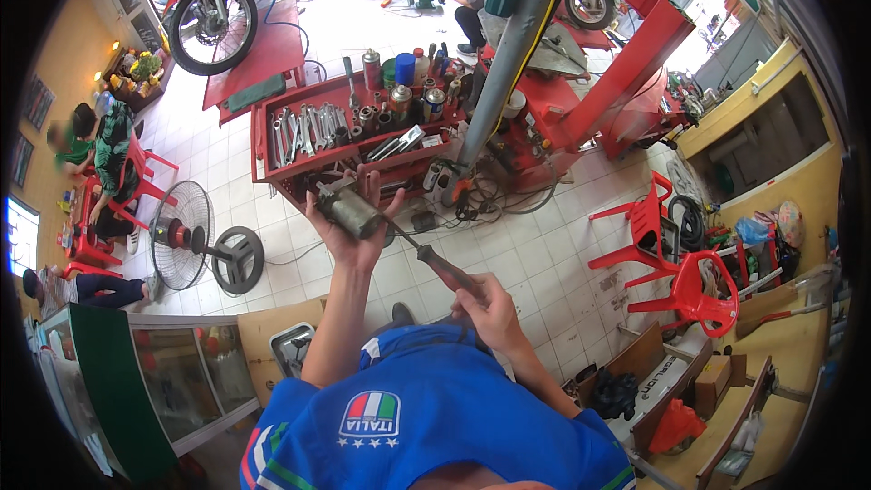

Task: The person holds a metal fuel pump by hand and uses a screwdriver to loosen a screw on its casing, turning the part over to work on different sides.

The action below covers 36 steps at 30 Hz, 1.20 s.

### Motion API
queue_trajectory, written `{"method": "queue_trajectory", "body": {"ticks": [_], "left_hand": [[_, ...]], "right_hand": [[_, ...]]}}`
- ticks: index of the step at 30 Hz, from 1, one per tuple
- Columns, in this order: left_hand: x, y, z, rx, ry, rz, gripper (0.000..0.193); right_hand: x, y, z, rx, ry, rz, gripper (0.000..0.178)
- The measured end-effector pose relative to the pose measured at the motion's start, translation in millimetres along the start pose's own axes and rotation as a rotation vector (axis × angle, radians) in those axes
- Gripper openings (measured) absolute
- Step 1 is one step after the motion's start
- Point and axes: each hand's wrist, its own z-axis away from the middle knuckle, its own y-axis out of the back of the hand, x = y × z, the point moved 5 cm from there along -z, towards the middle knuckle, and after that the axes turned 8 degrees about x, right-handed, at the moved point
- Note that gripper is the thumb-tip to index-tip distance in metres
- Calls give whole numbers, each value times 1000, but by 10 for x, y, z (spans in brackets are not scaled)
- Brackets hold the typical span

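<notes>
Grip (356, 251) on cylinder (354, 211), wrenches (311, 132) in tray (263, 143)

Our metal cylinder (354, 210) and screwdriver (435, 261)
We hold the dull, worn cylinder tilted in our left hand (358, 251); the dark-handled screwdriver slants from our right hand (491, 309) toward it.

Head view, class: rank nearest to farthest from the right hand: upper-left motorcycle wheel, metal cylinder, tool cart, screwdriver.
1. Screwdriver, in the right hand
2. Metal cylinder, in the left hand
3. Tool cart, ahead
4. Upper-left motorcycle wheel, beyond the cart
</notes>
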Motion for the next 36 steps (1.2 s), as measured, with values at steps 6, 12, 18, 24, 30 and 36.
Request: {"method": "queue_trajectory", "body": {"ticks": [6, 12, 18, 24, 30, 36], "left_hand": [[-55, 24, -11, 58, 81, 116, 66], [61, 61, -51, -1, 71, 146, 65], [-31, -117, 9, 85, -36, -57, 66], [-15, 94, -59, 52, 69, 99, 62], [68, 125, -70, 73, 31, 106, 60], [-3, -148, 56, 193, -65, 30, 63]], "right_hand": [[315, 73, -36, -170, -231, -146, 32], [-272, 20, 0, 22, 190, 71, 36], [122, -15, -45, 13, -122, -171, 45], [210, 16, -82, -88, -239, -112, 58], [-205, -61, -4, 6, 148, -41, 35], [17, -75, -15, -6, -8, -83, 33]]}}
